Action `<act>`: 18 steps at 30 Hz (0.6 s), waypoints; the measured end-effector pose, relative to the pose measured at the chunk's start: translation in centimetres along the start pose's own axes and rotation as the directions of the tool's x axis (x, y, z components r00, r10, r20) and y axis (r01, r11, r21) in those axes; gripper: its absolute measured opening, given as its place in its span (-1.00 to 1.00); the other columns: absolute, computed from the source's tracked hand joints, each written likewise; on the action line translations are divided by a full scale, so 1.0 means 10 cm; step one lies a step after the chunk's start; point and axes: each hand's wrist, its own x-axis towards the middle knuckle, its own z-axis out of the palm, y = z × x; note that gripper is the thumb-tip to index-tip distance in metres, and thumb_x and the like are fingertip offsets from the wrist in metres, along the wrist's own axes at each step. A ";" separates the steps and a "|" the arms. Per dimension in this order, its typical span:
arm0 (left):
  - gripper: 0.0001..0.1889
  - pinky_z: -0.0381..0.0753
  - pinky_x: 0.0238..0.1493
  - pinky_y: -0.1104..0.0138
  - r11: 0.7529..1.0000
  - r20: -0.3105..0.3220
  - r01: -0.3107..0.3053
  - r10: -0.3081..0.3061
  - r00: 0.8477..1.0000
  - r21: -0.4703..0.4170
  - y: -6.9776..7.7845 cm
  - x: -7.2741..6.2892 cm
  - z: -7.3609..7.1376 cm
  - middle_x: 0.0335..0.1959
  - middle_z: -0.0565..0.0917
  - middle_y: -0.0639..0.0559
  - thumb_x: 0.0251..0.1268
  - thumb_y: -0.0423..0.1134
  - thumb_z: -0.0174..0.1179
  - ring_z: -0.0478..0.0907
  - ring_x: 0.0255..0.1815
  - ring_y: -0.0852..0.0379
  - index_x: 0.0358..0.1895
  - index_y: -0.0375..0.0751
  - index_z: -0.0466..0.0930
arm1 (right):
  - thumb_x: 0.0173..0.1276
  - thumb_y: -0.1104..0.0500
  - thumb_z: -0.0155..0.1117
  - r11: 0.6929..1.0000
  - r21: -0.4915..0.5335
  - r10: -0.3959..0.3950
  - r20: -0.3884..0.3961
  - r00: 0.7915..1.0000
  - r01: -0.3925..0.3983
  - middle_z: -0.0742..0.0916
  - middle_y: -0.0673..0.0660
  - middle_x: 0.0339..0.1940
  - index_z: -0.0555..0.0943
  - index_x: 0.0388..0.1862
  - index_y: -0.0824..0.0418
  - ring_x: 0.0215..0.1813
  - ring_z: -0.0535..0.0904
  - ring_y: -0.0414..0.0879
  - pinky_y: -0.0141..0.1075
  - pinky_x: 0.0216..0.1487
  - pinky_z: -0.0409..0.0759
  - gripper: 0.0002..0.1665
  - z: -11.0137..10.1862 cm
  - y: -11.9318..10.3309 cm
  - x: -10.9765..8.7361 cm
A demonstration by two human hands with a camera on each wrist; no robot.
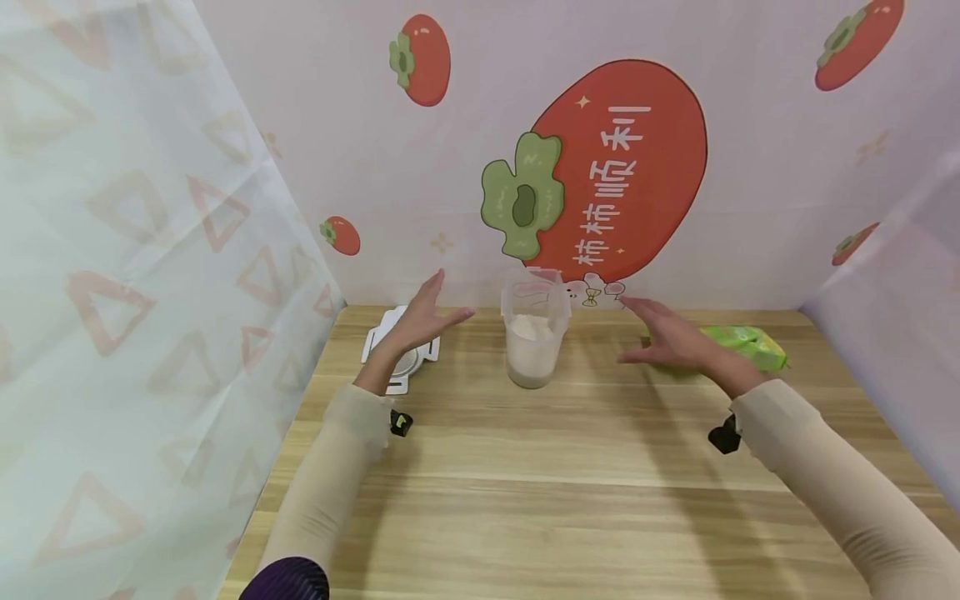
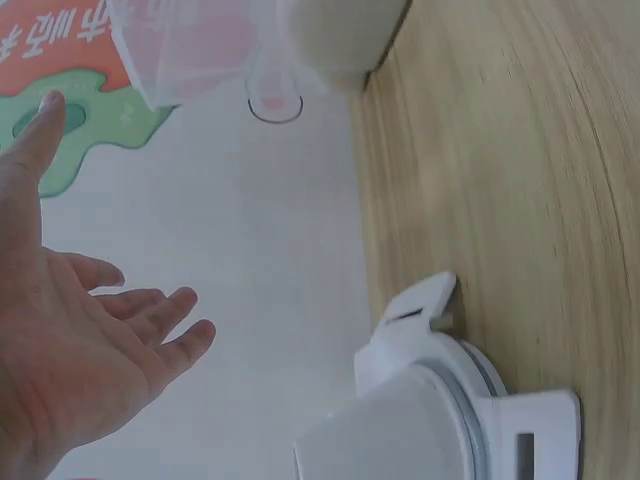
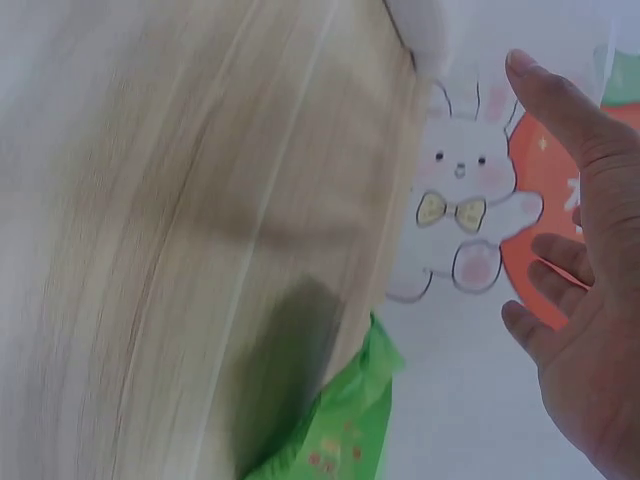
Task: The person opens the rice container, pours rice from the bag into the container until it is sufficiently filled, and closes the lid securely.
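Note:
A clear plastic container (image 1: 536, 333) partly filled with pale powder stands upright near the back of the table, its top open. To its left my left hand (image 1: 426, 321) hovers with fingers extended and thumb apart, holding nothing. Below that hand lies a white lid with side clips (image 1: 408, 363), also seen large as the lid (image 2: 420, 420) in the left wrist view. On the container's other side my right hand (image 1: 672, 336) is raised, fingers spread and touching nothing. A green packet (image 1: 750, 345) lies behind and beside that hand; its pointed end (image 3: 365, 385) shows in the right wrist view.
The wood-grain table (image 1: 525, 483) meets a back wall sheet (image 1: 420, 167) printed with persimmons and a rabbit. A patterned sheet (image 1: 150, 292) hangs along the left side, and another pale sheet (image 1: 900, 275) bounds the right.

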 end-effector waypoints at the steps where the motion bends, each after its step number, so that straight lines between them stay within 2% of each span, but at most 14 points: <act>1: 0.15 -0.05 0.73 -0.07 1.000 -0.011 0.007 -0.007 1.000 0.002 -0.03 -0.01 -0.02 0.77 -0.11 -0.25 0.43 0.27 0.27 -0.16 0.77 -0.17 0.74 -0.28 -0.24 | 0.25 -0.17 0.63 1.000 0.003 -0.006 -0.003 1.000 0.006 0.31 0.46 0.64 0.12 0.72 0.30 0.58 0.26 0.42 0.40 0.45 0.38 0.30 0.01 -0.02 0.01; 5: 0.10 -0.02 0.71 -0.11 0.999 -0.050 0.038 -0.038 0.998 -0.005 -0.14 -0.04 -0.11 0.76 -0.07 -0.28 0.48 0.24 0.23 -0.12 0.76 -0.22 0.74 -0.31 -0.21 | 0.25 -0.15 0.64 1.000 0.019 -0.013 -0.005 1.000 0.013 0.30 0.45 0.65 0.10 0.73 0.30 0.59 0.25 0.42 0.39 0.45 0.39 0.31 0.06 -0.12 0.05; 10: 0.05 0.10 0.67 -0.14 0.994 -0.073 0.101 -0.103 0.992 -0.038 -0.31 -0.07 -0.19 0.74 -0.01 -0.32 0.53 0.19 0.19 0.03 0.72 -0.28 0.74 -0.32 -0.19 | 0.22 -0.18 0.65 0.999 0.034 -0.029 -0.028 0.999 0.029 0.32 0.45 0.65 0.12 0.72 0.32 0.62 0.22 0.43 0.40 0.49 0.33 0.33 0.14 -0.20 0.10; 13: 0.03 0.17 0.64 -0.17 0.986 -0.072 0.145 -0.151 0.986 -0.081 -0.38 -0.09 -0.24 0.74 -0.01 -0.31 0.55 0.20 0.18 0.09 0.70 -0.29 0.74 -0.28 -0.20 | 0.21 -0.14 0.67 0.997 0.052 -0.049 -0.045 0.998 0.052 0.34 0.44 0.64 0.14 0.71 0.33 0.62 0.23 0.42 0.38 0.52 0.30 0.31 0.19 -0.23 0.12; 18: 0.03 0.17 0.65 -0.16 0.964 -0.049 0.202 -0.213 0.976 -0.173 -0.48 -0.13 -0.33 0.76 -0.02 -0.24 0.54 0.23 0.19 0.06 0.71 -0.27 0.76 -0.21 -0.20 | 0.22 -0.18 0.66 0.995 0.084 -0.057 -0.046 0.997 0.061 0.34 0.39 0.65 0.14 0.72 0.30 0.64 0.22 0.40 0.37 0.56 0.25 0.32 0.26 -0.30 0.14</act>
